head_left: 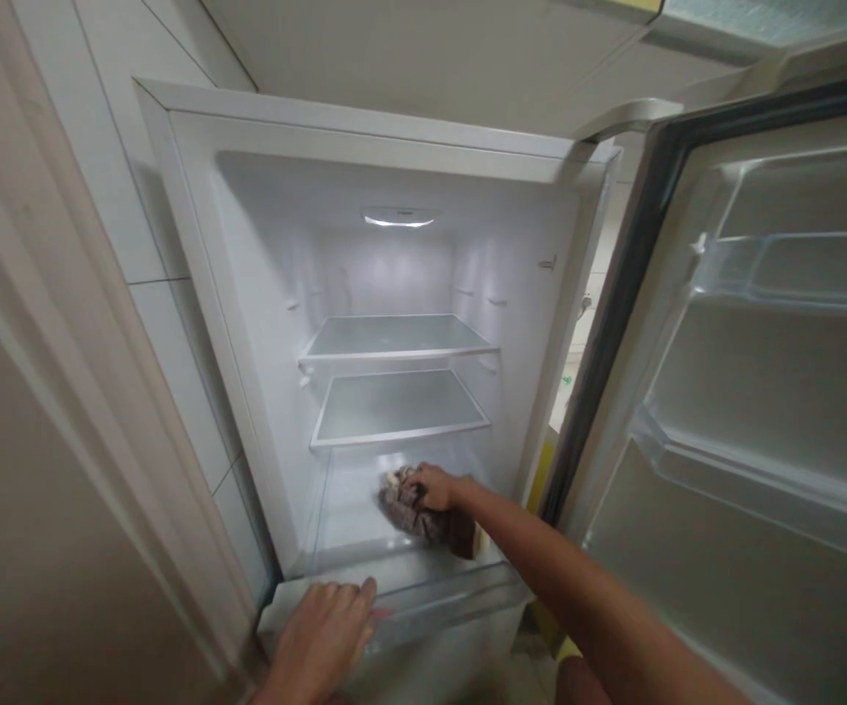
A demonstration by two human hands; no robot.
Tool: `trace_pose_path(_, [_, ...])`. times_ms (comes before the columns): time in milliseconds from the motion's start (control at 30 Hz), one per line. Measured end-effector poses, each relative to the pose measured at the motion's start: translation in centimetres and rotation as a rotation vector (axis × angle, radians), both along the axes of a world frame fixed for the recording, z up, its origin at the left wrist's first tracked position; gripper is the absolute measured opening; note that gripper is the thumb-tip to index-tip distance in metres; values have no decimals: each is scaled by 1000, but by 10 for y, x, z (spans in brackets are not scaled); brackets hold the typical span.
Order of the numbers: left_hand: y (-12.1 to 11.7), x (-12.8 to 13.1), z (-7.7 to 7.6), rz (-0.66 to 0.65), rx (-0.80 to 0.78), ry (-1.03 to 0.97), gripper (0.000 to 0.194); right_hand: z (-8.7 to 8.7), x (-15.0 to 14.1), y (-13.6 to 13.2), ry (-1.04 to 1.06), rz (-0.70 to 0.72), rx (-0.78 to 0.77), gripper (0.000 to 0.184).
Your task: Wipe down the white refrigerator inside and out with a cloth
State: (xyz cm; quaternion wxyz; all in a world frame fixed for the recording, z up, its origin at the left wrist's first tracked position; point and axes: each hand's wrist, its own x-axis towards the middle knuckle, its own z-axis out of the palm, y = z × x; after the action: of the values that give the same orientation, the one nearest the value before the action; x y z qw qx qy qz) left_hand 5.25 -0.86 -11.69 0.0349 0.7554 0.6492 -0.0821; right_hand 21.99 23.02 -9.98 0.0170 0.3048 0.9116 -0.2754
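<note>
My right hand reaches into the lower part of an open fridge, its fingers closed on a crumpled brown cloth with a paler patch. The cloth lies against the inside of a clear drawer below the shelves, and part of it hangs under my wrist. At the drawer's front left, my left hand is curled over the front edge, with its thumb side toward the right. Its fingertips are partly hidden.
Two glass shelves sit above the drawer inside the white fridge. On the right, the fridge door stands wide open with clear door racks. A tiled wall and a pale door frame are close on the left.
</note>
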Motion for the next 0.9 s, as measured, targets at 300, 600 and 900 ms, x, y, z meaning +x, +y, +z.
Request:
trace_pose_path(300, [1,19,8,0,33,-44,43,3,-73,-40,208,139,-4,42])
trace_pose_path(600, [-1,30,-3,31,38,-78,52,8,-114,-64,103,372,264,48])
trace_pose_path(900, [3,32,1,31,67,-52,41,19,-143,-53,-31,221,311,42])
